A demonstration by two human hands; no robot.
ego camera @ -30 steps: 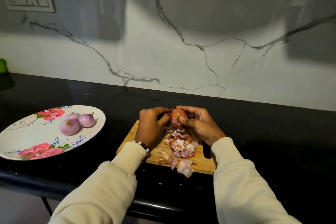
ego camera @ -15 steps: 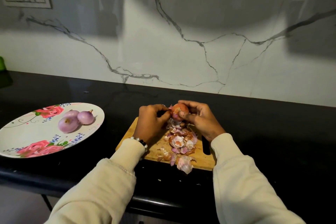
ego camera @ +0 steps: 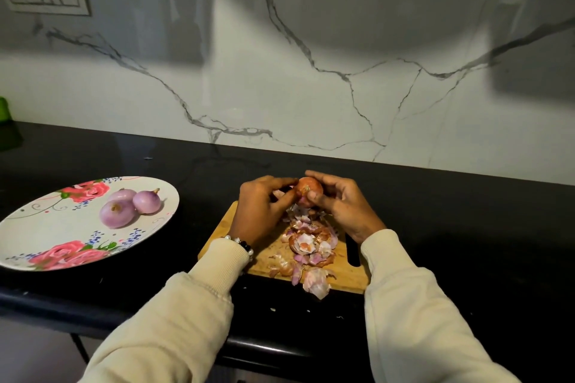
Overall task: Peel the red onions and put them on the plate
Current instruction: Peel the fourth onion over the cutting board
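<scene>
I count three peeled onions [ego camera: 130,204] on the plate [ego camera: 46,227]. My left hand [ego camera: 264,208] and right hand [ego camera: 339,202] both grip another onion [ego camera: 308,191], its brown skin mostly on, above the cutting board [ego camera: 267,255].

The onion [ego camera: 306,193] is partly covered by fingers; the plate [ego camera: 28,227] is cut off at left.

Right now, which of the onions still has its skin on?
The onion held between both hands above the board: its skin is orange-brown. The three on the plate are bare, pale purple.
</scene>
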